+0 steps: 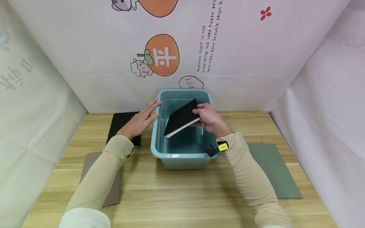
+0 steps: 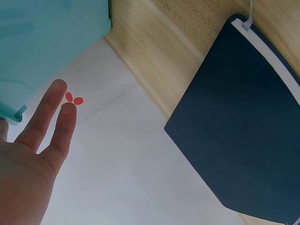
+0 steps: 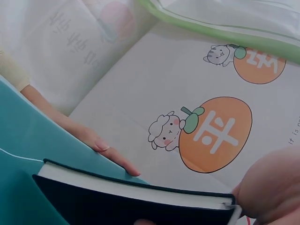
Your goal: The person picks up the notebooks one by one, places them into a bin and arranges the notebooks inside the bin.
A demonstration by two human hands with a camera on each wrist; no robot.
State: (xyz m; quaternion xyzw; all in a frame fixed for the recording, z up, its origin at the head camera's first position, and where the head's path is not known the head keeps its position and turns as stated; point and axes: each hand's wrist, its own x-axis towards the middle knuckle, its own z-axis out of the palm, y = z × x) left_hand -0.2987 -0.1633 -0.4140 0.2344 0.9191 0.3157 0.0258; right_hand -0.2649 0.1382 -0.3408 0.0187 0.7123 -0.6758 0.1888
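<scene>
A black notebook (image 1: 182,117) with pale page edges and a ribbon marker is held tilted inside the blue-green plastic bin (image 1: 183,155). My right hand (image 1: 212,118) grips its right end, thumb on the cover; the right wrist view shows the notebook (image 3: 131,199) near the bin's wall. At the bin's left rim is my left hand (image 1: 138,123), fingers extended and spread. Whether they touch the rim I cannot tell. Beside that hand another black notebook (image 2: 239,117) lies on the table, partly covered by the hand and forearm in the head view.
On the wood-grain table (image 1: 176,199), a taupe notebook (image 1: 113,190) lies front left under my left forearm. A green notebook (image 1: 275,171) lies at the right beside my right forearm. White printed cloth (image 1: 239,47) walls the back and both sides.
</scene>
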